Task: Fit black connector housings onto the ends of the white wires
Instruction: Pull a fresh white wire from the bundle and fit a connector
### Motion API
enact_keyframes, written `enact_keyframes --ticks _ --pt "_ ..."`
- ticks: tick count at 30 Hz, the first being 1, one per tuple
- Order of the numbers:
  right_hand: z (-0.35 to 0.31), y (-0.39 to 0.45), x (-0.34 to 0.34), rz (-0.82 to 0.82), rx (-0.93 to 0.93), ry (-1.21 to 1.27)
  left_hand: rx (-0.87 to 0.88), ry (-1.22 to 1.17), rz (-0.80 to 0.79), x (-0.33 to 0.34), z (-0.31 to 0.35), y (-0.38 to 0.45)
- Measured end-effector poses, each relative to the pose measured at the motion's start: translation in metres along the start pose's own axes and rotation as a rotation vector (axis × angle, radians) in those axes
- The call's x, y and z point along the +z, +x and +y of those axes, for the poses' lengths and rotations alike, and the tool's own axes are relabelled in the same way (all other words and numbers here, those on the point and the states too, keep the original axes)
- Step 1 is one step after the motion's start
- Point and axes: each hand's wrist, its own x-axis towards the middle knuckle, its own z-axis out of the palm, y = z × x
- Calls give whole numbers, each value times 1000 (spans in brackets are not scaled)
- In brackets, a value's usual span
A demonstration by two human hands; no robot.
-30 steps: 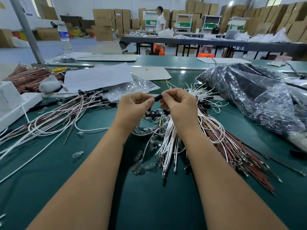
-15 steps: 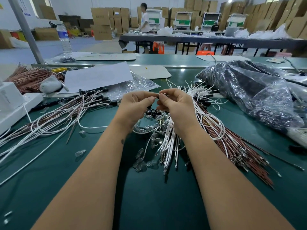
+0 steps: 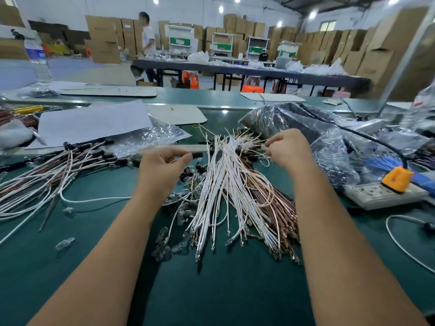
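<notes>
Black plastic shows at the fingertips of the left hand [image 3: 162, 165]: a small connector housing [image 3: 197, 155] is pinched between thumb and forefinger, its free end pointing toward the right hand [image 3: 288, 149]. The two hands are apart, with the far ends of the white wires [image 3: 226, 184] fanned out between them. The right hand's fingers are curled and pinch at the thin wire tips [image 3: 256, 143] at the far end of the bundle; which single wire it holds cannot be made out. The white wires run from between the hands back toward the person, their metal terminals lying between the two forearms. Just beside them, under the right wrist and forearm, lies a bundle of brown wires [image 3: 277, 203]. Below the left hand's fingers, loose black housings [image 3: 188, 171] and small clear glass bulbs [image 3: 164, 250] are scattered on the green table [image 3: 211, 290]. Left of the left hand, well apart from it, lies a spread of wires already tipped with black housings [image 3: 70, 161]. Beyond the right hand sits a crumpled clear plastic bag [image 3: 306, 123] with dark contents. To the right of the right forearm rests a power strip [image 3: 381, 196] with an orange plug [image 3: 396, 178] in it. Beyond the left hand lie a white sheet of paper [image 3: 94, 121] and a clear flat bag [image 3: 150, 137].
</notes>
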Motion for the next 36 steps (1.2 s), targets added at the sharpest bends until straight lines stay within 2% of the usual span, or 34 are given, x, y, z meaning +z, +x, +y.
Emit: enact_keyframes --ticks 2,5,18,24,29,32,36 --pt "13 -2 2 -149 99 -145 2 46 -8 1 -1 0" --pt "21 -11 16 -279 88 -243 -5 107 -20 2 -6 0" --pt "36 -22 15 -88 62 158 -32 127 -39 0 -10 -3" --pt "29 -21 10 -42 -37 105 -36 108 -31 0 -11 -3" --pt "14 -16 8 -47 132 266 -25 126 -22 0 -9 -3" --pt "16 -18 8 -16 61 115 -24 137 -28 -1 -9 -5" --pt "17 -20 0 144 -116 -13 -34 128 -25 -2 -8 -5"
